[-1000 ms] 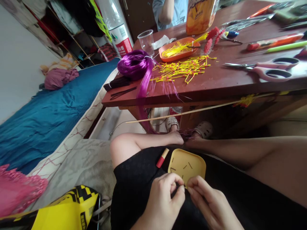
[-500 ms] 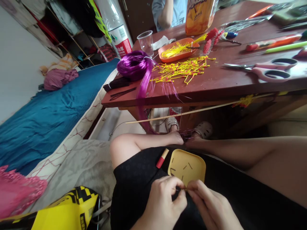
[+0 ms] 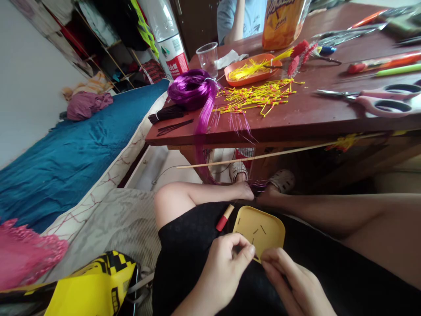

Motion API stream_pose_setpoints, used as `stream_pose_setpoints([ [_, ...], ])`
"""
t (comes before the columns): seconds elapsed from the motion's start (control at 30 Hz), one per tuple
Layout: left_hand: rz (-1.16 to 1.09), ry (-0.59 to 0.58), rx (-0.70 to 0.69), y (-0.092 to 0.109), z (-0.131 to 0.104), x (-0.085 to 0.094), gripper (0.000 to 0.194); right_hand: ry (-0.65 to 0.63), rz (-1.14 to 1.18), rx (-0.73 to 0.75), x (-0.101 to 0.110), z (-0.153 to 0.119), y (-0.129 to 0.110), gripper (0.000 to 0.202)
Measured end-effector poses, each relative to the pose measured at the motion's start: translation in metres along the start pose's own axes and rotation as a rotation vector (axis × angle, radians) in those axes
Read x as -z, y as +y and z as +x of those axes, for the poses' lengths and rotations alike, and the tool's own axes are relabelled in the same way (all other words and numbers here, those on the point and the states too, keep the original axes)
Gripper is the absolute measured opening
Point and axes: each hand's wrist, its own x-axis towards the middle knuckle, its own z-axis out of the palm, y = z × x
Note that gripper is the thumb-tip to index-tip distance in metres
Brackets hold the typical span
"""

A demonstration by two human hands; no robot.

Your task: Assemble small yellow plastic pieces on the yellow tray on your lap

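Table point(image 3: 322, 123) sits well out past the fingers, with the purple hank point(image 3: 190, 90) on its near left part. Left hand point(image 3: 225, 265) and right hand point(image 3: 291, 276) are just apart, each with thumb and finger together; can't tell if anything's pinched. Yellow tray point(image 3: 271, 228) is right beyond the fingertips, red tube point(image 3: 225, 218) past the left ones, tiny dark bits point(image 3: 263, 229) in the tray.

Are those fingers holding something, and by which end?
It can't be told: anything pinched in the left hand or right hand is too small to see.
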Motion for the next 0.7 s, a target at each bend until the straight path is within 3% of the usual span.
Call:
stream_pose_setpoints([
  [0.27, -0.225, 0.031, 0.073, -0.001, 0.002, -0.007, 0.016, 0.075, -0.006, 0.062, -0.005, 0.001, 0.005, 0.01],
  [0.47, -0.228, -0.024, 0.112, 0.0, 0.004, -0.007, 0.018, 0.115, -0.132, 0.156, -0.006, -0.003, 0.011, 0.011],
  [0.7, -0.185, -0.033, 0.038, -0.003, 0.007, -0.008, 0.016, 0.066, -0.194, 0.214, -0.005, -0.002, 0.012, 0.015],
])
